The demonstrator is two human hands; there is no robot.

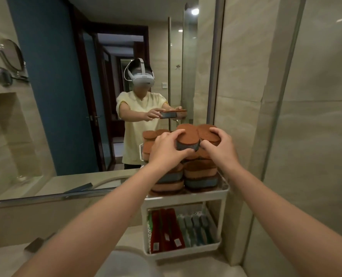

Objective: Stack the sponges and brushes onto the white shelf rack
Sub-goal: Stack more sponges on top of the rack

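Where the pale worktop (196, 266) meets the wall, the white shelf rack (186, 198) stands; a round basin (126, 260) lies just in front of the rack, to its left. On the rack's bottom shelf a row of grey and blue-green brushes (196, 228) stands on the right side; flat red packs (166, 230) stand touching them on the left side. On the rack's top shelf sits a tall pile of sponges (200, 176), brown, orange and blue-grey, in two stacks side by side. At the very top of the pile, above the rack, both hands are at work; the left hand (166, 148) has its fingers and thumb curled round the top sponge (186, 141), which has a brown face and a grey side; the right hand (222, 144) curls its fingers over the second sponge (208, 133), just beside the first, and the two sponges touch. Behind the rack a big mirror (66, 96) covers the wall.
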